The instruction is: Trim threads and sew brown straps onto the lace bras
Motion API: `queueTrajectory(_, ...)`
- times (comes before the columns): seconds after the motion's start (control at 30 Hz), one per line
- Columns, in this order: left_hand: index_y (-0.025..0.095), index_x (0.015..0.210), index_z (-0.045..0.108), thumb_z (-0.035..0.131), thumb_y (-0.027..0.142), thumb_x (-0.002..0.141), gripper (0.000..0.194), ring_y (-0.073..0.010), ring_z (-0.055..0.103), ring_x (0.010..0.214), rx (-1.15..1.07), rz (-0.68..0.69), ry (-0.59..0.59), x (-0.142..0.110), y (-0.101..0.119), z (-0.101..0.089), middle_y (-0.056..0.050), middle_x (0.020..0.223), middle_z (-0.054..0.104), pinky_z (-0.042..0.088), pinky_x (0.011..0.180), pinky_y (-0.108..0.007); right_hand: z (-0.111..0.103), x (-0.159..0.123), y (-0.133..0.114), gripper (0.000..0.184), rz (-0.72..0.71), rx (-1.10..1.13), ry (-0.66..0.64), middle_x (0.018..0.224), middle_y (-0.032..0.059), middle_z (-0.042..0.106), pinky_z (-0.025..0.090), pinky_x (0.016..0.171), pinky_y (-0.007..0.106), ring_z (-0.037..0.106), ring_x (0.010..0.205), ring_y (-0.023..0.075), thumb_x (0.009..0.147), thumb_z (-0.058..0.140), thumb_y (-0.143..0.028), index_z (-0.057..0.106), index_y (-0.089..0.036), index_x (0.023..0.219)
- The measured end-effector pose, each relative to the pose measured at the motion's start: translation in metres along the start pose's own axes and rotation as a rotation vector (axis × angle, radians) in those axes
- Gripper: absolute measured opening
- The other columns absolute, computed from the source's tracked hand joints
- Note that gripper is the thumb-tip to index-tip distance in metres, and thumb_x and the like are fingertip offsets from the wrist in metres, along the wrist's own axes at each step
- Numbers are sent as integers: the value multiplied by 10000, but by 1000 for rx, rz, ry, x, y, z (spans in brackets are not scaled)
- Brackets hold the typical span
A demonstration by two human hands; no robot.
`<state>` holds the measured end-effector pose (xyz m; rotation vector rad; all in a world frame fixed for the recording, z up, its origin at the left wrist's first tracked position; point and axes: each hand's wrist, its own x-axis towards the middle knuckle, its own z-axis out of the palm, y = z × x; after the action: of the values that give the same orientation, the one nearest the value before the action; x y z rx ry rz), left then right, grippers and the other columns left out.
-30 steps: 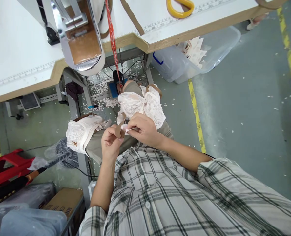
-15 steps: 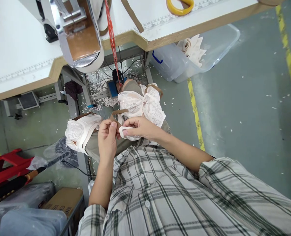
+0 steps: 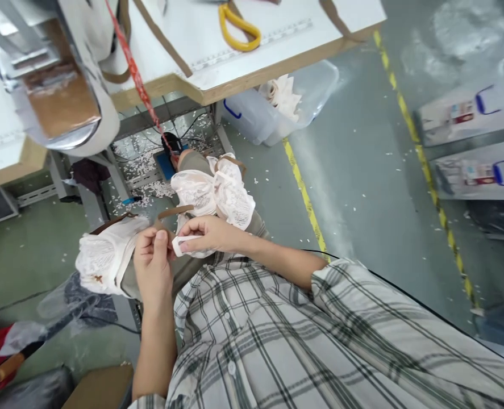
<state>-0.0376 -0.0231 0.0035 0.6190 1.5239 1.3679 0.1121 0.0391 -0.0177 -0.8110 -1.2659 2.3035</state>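
A white lace bra (image 3: 234,196) lies over my right thigh. On my left thigh rests more white lace with a moulded cup (image 3: 100,255), a small brown bow on it; whether the two are joined, I cannot tell. My left hand (image 3: 153,264) is closed in a pinch on a brown strap (image 3: 175,211), whose free part arches up above the fingers. Just beside it, my right hand (image 3: 209,234) pinches a folded white band (image 3: 178,245) between thumb and fingers. The fingertips of both hands nearly meet, and the exact join between strap and band is hidden.
Ahead stands a white worktable (image 3: 277,51) with a sewing machine (image 3: 59,85), yellow-handled scissors (image 3: 238,28) and brown strips. A red cord (image 3: 134,68) hangs down to the floor area. A clear bin (image 3: 315,96) holds white fabric; more bins (image 3: 469,113) stand at right.
The camera view has swung to the right, so everything sits further left and bins at right have appeared. Both hands keep their pinch on the strap and the band.
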Motion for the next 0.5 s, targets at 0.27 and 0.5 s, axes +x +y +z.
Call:
queueTrajectory(0.27,205,896,580,741,350,859,220,-65,432,521,33,62,27,11,-6,-1,57,689,530,341,461,-184,-47,-13,-4,337,-275,-695,464,1081,88,667,469,886,334,600,984,203,884,663,-434,677,-172,1095)
queueTrajectory(0.5,195,881,597,697,372,886,204,-65,446,517,153,95,12,32,-5,13,45,692,563,354,459,-181,-139,3,4,198,-32,-1000,713,941,76,661,362,737,303,561,875,211,866,656,-317,676,-156,978)
